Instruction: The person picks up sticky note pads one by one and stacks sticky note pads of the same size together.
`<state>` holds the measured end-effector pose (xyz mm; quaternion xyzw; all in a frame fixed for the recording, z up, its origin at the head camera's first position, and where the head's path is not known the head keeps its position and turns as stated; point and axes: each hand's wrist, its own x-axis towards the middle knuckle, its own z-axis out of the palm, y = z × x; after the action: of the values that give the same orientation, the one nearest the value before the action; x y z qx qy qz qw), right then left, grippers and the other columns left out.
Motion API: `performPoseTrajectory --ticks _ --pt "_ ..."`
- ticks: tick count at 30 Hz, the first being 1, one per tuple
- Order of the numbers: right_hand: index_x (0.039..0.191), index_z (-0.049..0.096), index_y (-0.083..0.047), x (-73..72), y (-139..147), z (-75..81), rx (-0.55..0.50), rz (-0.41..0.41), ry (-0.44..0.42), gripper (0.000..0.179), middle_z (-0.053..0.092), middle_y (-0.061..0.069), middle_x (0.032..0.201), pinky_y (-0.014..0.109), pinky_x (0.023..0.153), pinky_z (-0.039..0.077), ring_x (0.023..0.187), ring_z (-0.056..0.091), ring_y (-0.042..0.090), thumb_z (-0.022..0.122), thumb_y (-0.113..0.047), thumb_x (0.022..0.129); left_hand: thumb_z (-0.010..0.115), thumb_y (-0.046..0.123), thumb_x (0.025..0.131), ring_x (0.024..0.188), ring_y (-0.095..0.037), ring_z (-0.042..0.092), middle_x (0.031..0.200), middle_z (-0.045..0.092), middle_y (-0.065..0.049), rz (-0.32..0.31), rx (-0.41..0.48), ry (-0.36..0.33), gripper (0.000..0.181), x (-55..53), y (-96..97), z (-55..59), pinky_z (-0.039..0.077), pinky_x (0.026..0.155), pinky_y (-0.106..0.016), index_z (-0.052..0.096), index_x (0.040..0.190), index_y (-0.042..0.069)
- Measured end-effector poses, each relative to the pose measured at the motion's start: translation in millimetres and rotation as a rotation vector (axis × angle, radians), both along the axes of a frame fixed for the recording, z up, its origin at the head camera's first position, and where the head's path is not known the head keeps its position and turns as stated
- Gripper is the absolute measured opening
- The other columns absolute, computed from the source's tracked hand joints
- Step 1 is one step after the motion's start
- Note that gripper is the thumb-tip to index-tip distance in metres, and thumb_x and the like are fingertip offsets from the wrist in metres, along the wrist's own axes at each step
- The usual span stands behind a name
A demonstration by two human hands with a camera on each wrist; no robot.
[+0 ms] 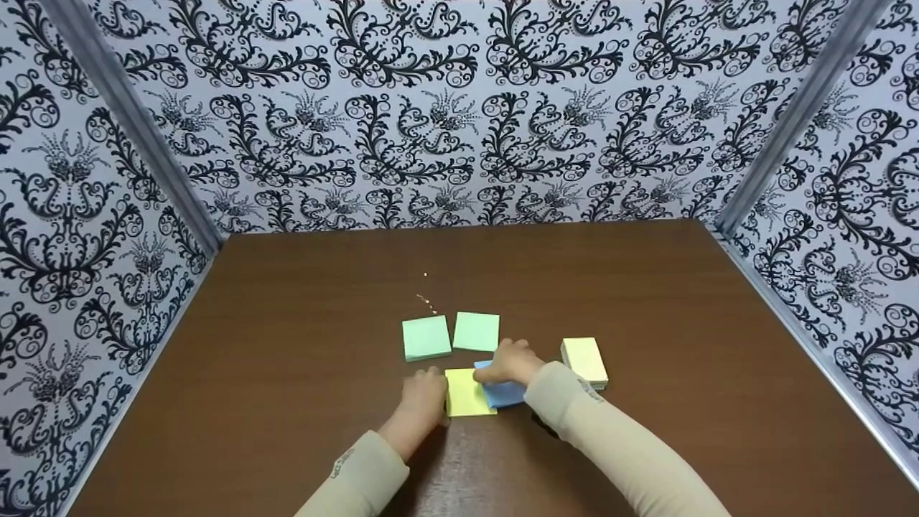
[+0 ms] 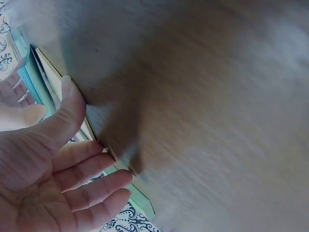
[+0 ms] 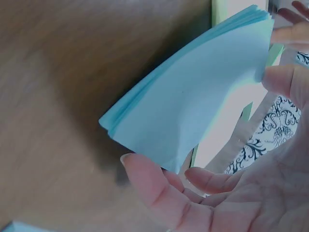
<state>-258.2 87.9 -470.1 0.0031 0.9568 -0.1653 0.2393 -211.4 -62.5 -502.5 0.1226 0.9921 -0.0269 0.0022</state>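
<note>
A blue pad of sticky notes [image 1: 505, 394] is in my right hand [image 1: 513, 361], gripped between thumb and fingers. In the right wrist view the blue pad [image 3: 188, 96] is tilted and bowed, its sheets fanning at the edges. Its left side overlaps a bright yellow sticky-note pad [image 1: 465, 395] lying on the table. Along the yellow pad's left edge rests my left hand [image 1: 425, 395]. The left wrist view has the left thumb [image 2: 70, 104] against that edge, with the other fingers loosely extended beside it.
Two green sticky-note pads [image 1: 426, 337] [image 1: 477, 331] lie side by side just behind the yellow one. A taller pale yellow stack [image 1: 585, 360] stands to the right, near my right wrist. Patterned walls [image 1: 445, 129] enclose the brown table [image 1: 301, 301] at the back and sides.
</note>
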Motion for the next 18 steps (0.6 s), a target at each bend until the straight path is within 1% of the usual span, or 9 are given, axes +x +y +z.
performPoseTrajectory --ticks 5,10,12,15,18 --pt "0.139 0.023 0.009 3.6 -13 -5.3 0.023 -0.010 0.031 0.093 0.031 0.033 0.129 0.051 0.092 0.039 0.113 0.042 0.043 0.065 -0.045 0.075 0.088 0.030 0.050 0.080 -0.025 0.058 0.081 0.054 -0.007 -0.005 -0.001 -0.010 0.049 -0.9 -0.6 -1.6 0.051 0.067 -0.039 0.066 0.087 0.006" --pt "0.139 0.024 0.006 6.1 -22 -9.1 0.079 0.000 0.041 0.093 0.035 0.033 0.126 0.047 0.087 0.044 0.106 0.048 0.039 0.066 -0.047 0.075 0.088 0.034 0.053 0.084 -0.025 0.058 0.084 0.054 -0.006 0.013 -0.009 -0.035 0.050 -0.4 0.6 -1.8 0.052 0.069 -0.038 0.067 0.088 0.006" --pt "0.139 0.026 0.006 6.7 -23 -10.6 0.099 0.000 0.050 0.092 0.037 0.032 0.124 0.046 0.085 0.045 0.103 0.049 0.038 0.066 -0.048 0.075 0.088 0.035 0.053 0.084 -0.025 0.057 0.084 0.053 -0.006 0.015 -0.008 -0.034 0.050 -0.2 0.6 -1.6 0.052 0.069 -0.037 0.067 0.088 0.006" --pt "0.133 0.033 0.008 7.0 -24 -12.5 0.106 -0.006 0.083 0.087 0.040 0.031 0.119 0.044 0.083 0.046 0.101 0.050 0.037 0.068 -0.046 0.074 0.088 0.034 0.053 0.083 -0.025 0.057 0.083 0.053 -0.006 0.006 -0.004 -0.021 0.049 0.2 -0.1 -1.3 0.051 0.068 -0.038 0.067 0.088 0.006" --pt "0.130 0.036 0.009 6.9 -22 -13.3 0.088 -0.005 0.100 0.087 0.041 0.030 0.115 0.044 0.082 0.046 0.099 0.050 0.037 0.069 -0.046 0.073 0.088 0.034 0.053 0.082 -0.025 0.057 0.083 0.053 -0.006 -0.001 -0.004 -0.013 0.049 0.3 -0.5 -0.6 0.051 0.068 -0.038 0.067 0.088 0.006"
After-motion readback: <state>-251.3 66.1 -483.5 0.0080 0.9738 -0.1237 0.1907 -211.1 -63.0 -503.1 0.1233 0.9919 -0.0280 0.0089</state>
